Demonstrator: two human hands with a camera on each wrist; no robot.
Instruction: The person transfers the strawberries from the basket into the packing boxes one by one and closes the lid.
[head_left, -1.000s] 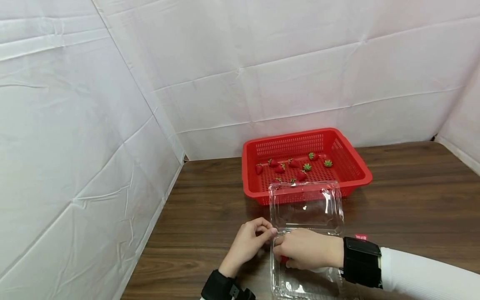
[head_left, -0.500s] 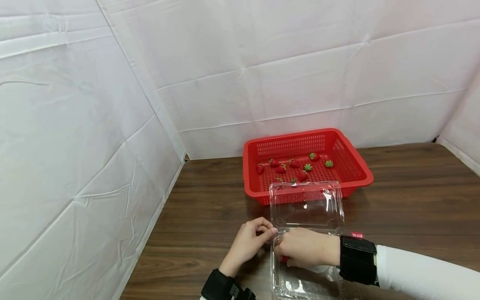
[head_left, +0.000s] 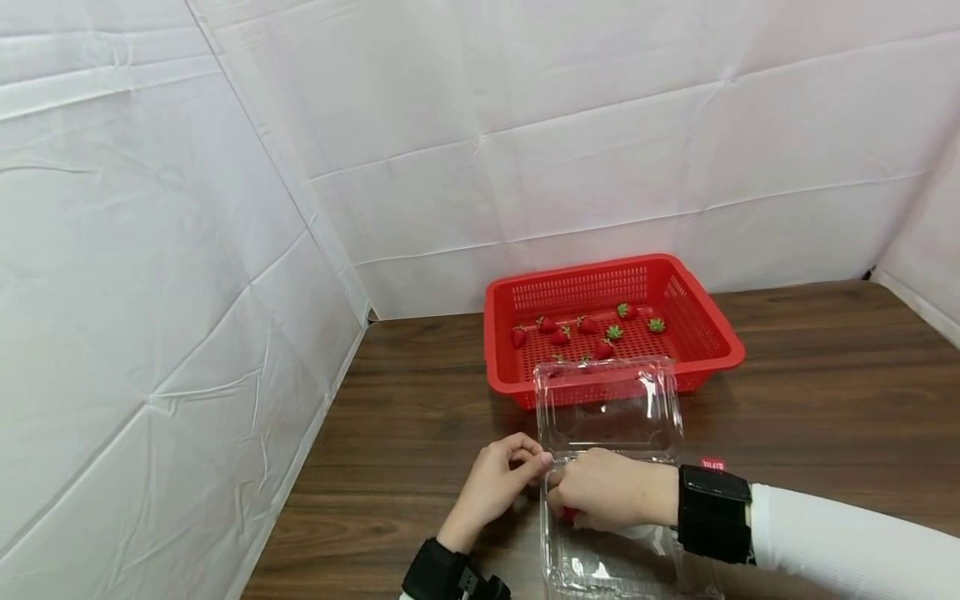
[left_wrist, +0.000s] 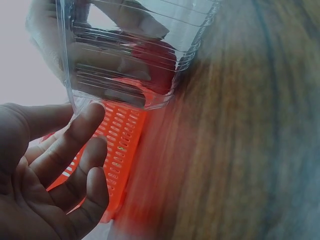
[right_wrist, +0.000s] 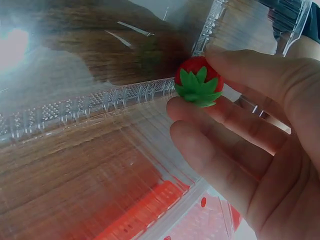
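The right hand (head_left: 611,498) pinches one strawberry (right_wrist: 198,81) between thumb and fingertips, low inside the near tray of the open clear box (head_left: 607,533), at the tray's left end. The berry appears not yet released. No other berry shows in the tray, though the hand hides part of its floor. The left hand (head_left: 498,483) sits just left of the box, at the hinge corner; its thumb and forefinger seem to nip the rim there, but neither the head view nor the left wrist view settles whether they close on it or only touch it, and the other fingers (left_wrist: 75,145) lie loosely curled beside the box wall. The lid (head_left: 606,407) stands raised beyond the tray, on the side toward the basket (head_left: 720,354). The basket lies just behind the box on the table (head_left: 825,392); about ten berries (head_left: 560,337) lie scattered on its floor.

Judged from this, the filling of the box is at its start: one berry is about to be set down, the berries in the basket remain, and the lid is not yet closed.
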